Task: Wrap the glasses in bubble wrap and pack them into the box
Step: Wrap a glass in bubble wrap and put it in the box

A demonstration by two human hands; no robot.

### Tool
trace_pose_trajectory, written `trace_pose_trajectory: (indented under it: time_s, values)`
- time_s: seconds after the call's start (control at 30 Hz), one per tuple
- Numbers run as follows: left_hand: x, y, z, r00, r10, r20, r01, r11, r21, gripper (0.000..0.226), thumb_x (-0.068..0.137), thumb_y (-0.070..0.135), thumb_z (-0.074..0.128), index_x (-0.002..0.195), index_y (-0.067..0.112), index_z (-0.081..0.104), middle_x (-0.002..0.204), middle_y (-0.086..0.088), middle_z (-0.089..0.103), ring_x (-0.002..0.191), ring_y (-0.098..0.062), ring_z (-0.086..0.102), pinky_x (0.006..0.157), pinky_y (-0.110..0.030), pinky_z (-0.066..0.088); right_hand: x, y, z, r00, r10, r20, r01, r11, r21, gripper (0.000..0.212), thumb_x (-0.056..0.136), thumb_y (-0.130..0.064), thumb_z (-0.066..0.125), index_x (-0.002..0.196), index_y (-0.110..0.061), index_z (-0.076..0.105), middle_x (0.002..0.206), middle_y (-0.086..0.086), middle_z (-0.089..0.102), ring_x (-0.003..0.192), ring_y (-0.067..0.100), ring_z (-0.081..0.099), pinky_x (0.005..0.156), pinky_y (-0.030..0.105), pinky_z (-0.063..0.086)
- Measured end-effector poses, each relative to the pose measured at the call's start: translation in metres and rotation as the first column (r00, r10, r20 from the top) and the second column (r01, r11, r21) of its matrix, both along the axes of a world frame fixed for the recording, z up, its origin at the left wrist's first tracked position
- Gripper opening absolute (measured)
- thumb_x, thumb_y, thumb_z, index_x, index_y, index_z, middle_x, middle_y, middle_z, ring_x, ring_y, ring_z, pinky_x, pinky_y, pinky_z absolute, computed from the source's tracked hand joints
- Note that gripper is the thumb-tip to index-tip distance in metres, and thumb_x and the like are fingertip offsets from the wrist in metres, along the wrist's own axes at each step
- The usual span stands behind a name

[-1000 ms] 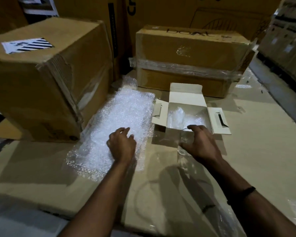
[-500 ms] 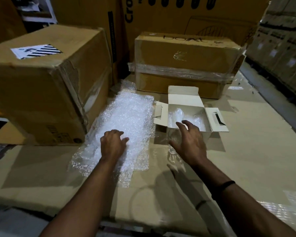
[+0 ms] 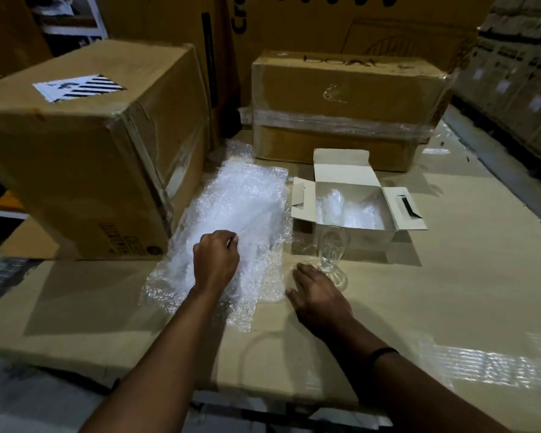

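Head: bubble wrap (image 3: 241, 210) on cardboard worktop (image 3: 450, 292), cartons (image 3: 341, 98) behind

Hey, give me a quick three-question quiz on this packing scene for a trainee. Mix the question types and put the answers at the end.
1. True or false: the glass lies inside the small white box.
2. Which thing does the left hand pinch? A the bubble wrap sheet; B the glass; C a box flap.
3. Fill in: the right hand lies open on the cardboard surface, beside the glass's ____.
Key: 1 false, it stands upright in front of the open box. 2 A. 3 base.
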State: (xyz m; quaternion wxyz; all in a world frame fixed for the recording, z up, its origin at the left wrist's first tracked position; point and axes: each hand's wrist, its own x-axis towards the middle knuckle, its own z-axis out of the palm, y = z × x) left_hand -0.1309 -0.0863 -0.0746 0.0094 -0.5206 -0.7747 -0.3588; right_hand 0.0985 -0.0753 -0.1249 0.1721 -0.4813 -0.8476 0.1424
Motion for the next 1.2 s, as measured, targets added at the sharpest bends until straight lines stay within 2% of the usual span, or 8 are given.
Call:
trace_pose_trajectory:
  time_s: [0.27,0.37,0.43,0.63,0.77,0.93,1.1,1.2]
  values:
    - [0.020,-0.033,-0.012,0.990,-0.134,0.035,0.130,0.987,0.090,0.006,0.080,0.015,0.077,0.083,0.019,0.075,0.089,0.004,0.074,0.085,-0.024,0.065,0.078,-0.041,0.050,-0.001,-0.001,0.003,0.999,0.014,-0.048,-0.015,1.000,-0.009,0.043,0.097,-0.031,0.048,0.134,-0.012,0.055,0.142,0.007,0.052,0.135,0.021,0.042,0.113,0.022,0.021]
    - [0.018,-0.040,-0.015,0.991,-0.099,0.089,0.099,0.995,0.005,0.004,0.080,0.017,0.077,0.083,0.019,0.075,0.091,0.004,0.074,0.089,-0.024,0.064,0.080,-0.038,0.048,-0.012,-0.005,0.017,0.956,-0.117,-0.267,0.098,0.992,-0.085,0.042,0.099,-0.032,0.045,0.139,-0.021,0.043,0.143,0.003,0.047,0.128,0.022,0.048,0.105,0.033,0.039]
    - [0.015,-0.041,-0.011,0.993,-0.067,0.102,0.074,0.995,-0.066,0.005,0.082,0.020,0.075,0.087,0.019,0.075,0.096,0.003,0.074,0.094,-0.022,0.063,0.082,-0.034,0.046,-0.028,-0.008,0.027,0.927,-0.154,-0.341,0.143,0.988,-0.057,0.049,0.100,-0.033,0.044,0.147,-0.024,0.033,0.154,0.001,0.031,0.139,0.020,0.033,0.111,0.035,0.033]
    - [0.006,-0.037,0.000,0.934,0.101,0.342,-0.047,0.986,-0.162,0.005,0.085,0.028,0.071,0.086,0.025,0.074,0.092,0.005,0.074,0.088,-0.019,0.066,0.073,-0.026,0.047,-0.060,-0.002,0.017,0.998,-0.043,0.049,0.044,0.998,-0.034,0.059,0.100,-0.044,0.037,0.151,-0.017,0.025,0.161,0.007,0.017,0.144,0.026,0.024,0.117,0.038,0.021]
    - [-0.008,-0.027,0.011,0.757,0.121,0.642,-0.109,0.992,-0.058,0.014,0.084,0.016,0.073,0.073,0.024,0.071,0.080,0.004,0.070,0.087,-0.020,0.067,0.075,-0.022,0.045,-0.062,-0.002,0.005,0.990,-0.013,0.138,0.017,0.999,-0.030,0.061,0.100,-0.045,0.027,0.154,-0.019,0.016,0.162,0.003,0.014,0.148,0.017,0.015,0.120,0.042,0.013]
    - [-0.031,-0.017,0.023,0.638,0.077,0.766,-0.153,0.988,0.028,0.027,0.084,0.001,0.067,0.065,0.021,0.067,0.076,0.003,0.068,0.080,-0.017,0.065,0.087,-0.036,0.054,-0.063,-0.003,0.004,0.983,-0.011,0.183,0.012,1.000,-0.008,0.057,0.100,-0.048,0.022,0.150,-0.022,0.028,0.161,0.000,0.018,0.148,0.015,0.015,0.119,0.043,0.012]
    - [-0.040,-0.015,0.031,0.818,0.009,0.576,-0.052,0.997,0.058,0.011,0.087,0.017,0.069,0.077,0.021,0.067,0.082,0.003,0.069,0.081,-0.019,0.065,0.084,-0.039,0.053,-0.062,-0.005,0.008,0.977,0.006,0.213,-0.007,1.000,0.007,0.056,0.100,-0.046,0.024,0.150,-0.020,0.028,0.163,0.008,-0.002,0.150,0.014,0.003,0.117,0.044,0.016]
    - [-0.031,-0.019,0.021,0.972,-0.057,0.229,0.128,0.942,-0.311,0.040,0.080,0.050,0.074,0.111,0.025,0.071,0.113,0.003,0.070,0.104,-0.022,0.066,0.092,-0.039,0.051,-0.062,-0.009,0.014,0.979,-0.003,0.202,0.000,1.000,0.011,0.057,0.100,-0.048,0.023,0.150,-0.021,0.028,0.163,0.009,-0.006,0.149,0.014,0.009,0.117,0.045,0.018]
